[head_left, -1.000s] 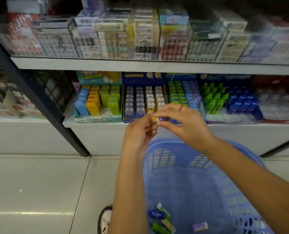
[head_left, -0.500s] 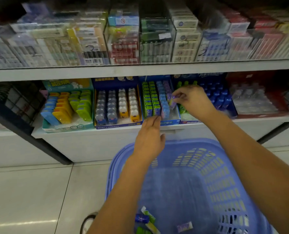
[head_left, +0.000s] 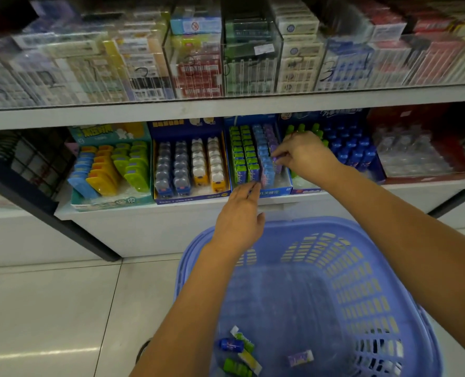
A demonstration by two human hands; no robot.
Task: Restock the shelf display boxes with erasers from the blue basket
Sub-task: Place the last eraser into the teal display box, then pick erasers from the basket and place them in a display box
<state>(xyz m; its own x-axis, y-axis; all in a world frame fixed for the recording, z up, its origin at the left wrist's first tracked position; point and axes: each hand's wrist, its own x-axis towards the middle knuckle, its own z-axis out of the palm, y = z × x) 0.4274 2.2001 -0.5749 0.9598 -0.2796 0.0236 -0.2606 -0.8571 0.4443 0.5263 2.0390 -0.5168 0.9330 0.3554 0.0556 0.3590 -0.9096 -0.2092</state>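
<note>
On the lower shelf [head_left: 144, 213] stand many boxes. The left hand [head_left: 239, 216] reaches up with its fingers straight and flat. The tips touch the front erasers of the blue display box [head_left: 276, 192], and it holds nothing. A little to the right, in the same box, is the purple row [head_left: 270, 137], which runs from front to back. The purple eraser [head_left: 277, 160] is right at that row; I cannot tell how it is tilted. The right hand [head_left: 304, 156] has it in a tight grip, pinched between thumb and fingertips. So the right hand is the nearer one, and the free spot looks to be just under its grip. Lower down, the blue basket [head_left: 389, 240] has a few loose erasers [head_left: 300, 358] on its bottom.
</note>
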